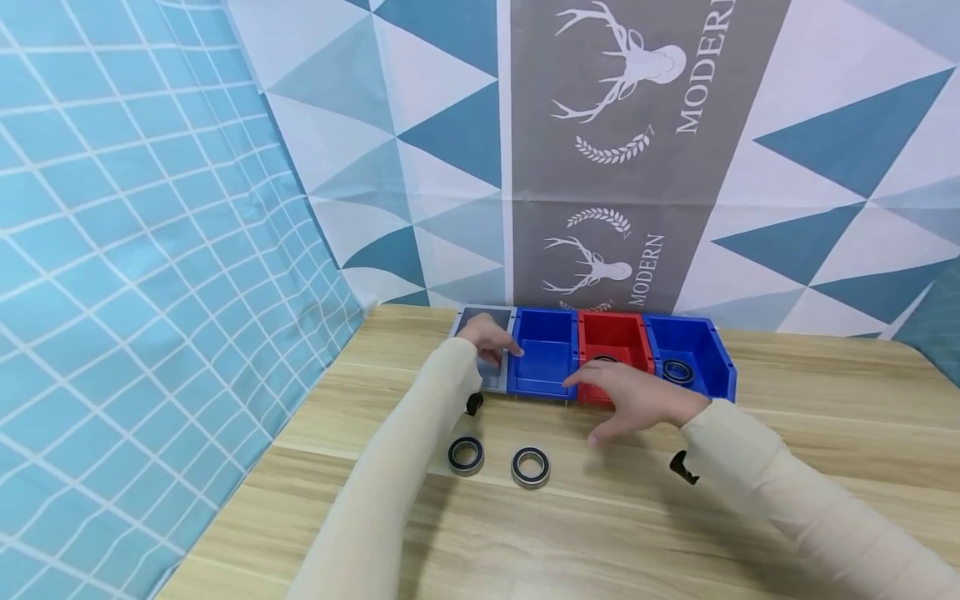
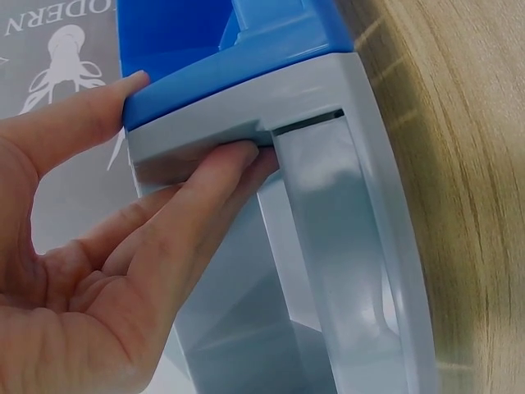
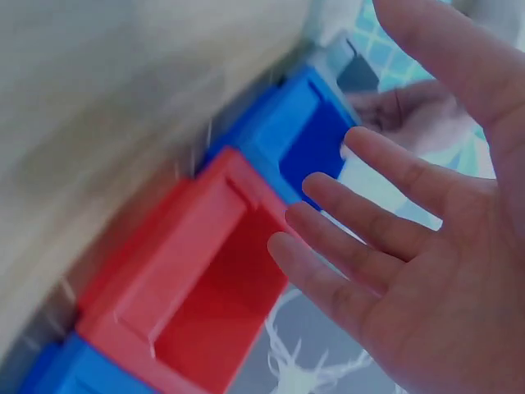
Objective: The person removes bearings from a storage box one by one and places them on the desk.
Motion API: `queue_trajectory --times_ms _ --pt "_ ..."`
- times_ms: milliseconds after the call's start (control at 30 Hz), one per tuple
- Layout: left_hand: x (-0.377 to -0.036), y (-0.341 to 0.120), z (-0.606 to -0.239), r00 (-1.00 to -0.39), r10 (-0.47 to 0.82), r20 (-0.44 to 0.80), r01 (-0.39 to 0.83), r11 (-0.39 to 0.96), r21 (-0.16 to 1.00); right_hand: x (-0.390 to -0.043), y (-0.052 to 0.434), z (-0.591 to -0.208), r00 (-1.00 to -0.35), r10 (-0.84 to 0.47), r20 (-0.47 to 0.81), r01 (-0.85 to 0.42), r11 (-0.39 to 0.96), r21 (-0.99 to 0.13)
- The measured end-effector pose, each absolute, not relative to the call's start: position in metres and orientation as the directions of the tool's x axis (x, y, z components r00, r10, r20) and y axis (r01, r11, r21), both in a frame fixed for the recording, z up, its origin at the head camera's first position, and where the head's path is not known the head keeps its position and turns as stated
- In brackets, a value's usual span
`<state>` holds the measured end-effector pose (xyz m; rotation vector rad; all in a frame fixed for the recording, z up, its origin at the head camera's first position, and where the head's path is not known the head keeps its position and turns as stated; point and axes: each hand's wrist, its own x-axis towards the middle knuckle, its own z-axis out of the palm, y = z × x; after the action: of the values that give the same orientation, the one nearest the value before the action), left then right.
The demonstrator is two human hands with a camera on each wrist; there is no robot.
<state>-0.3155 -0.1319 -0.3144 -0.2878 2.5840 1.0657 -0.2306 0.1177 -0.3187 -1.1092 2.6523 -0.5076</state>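
Along the far edge of the tabletop (image 1: 585, 533), the left hand (image 1: 489, 337) pinches adjoining walls of a grey plastic bin (image 2: 336, 238) and a blue plastic bin (image 1: 543, 362). The right hand (image 1: 637, 400), grip spread, hovers by a red plastic bin (image 1: 615, 335). Two black-and-silver ring bearings (image 1: 530, 482) lie nearer.

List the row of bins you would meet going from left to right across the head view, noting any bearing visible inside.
Grey bin → left blue bin → red bin, with a bearing partly hidden by the right hand → right blue bin, with another bearing.
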Motion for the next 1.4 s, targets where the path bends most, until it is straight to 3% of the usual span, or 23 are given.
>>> queue_trajectory --times_ms 867,1167,1400 --pt "-0.319 -0.130 -0.316 -0.923 -0.083 -0.376 -0.314 0.728 0.610 -0.251 0.150 -0.312 -0.831 -0.554 0.054 -0.534 0.764 -0.361" --pt "-0.315 -0.130 -0.315 -0.923 -0.074 -0.378 -0.315 0.711 0.628 -0.261 0.160 -0.318 -0.889 -0.449 0.096 -0.455 0.835 -0.311" --pt "-0.316 -0.131 -0.313 -0.921 -0.065 -0.383 -0.314 0.706 0.635 -0.269 0.168 -0.323 -0.922 -0.375 0.093 -0.384 0.857 -0.344"
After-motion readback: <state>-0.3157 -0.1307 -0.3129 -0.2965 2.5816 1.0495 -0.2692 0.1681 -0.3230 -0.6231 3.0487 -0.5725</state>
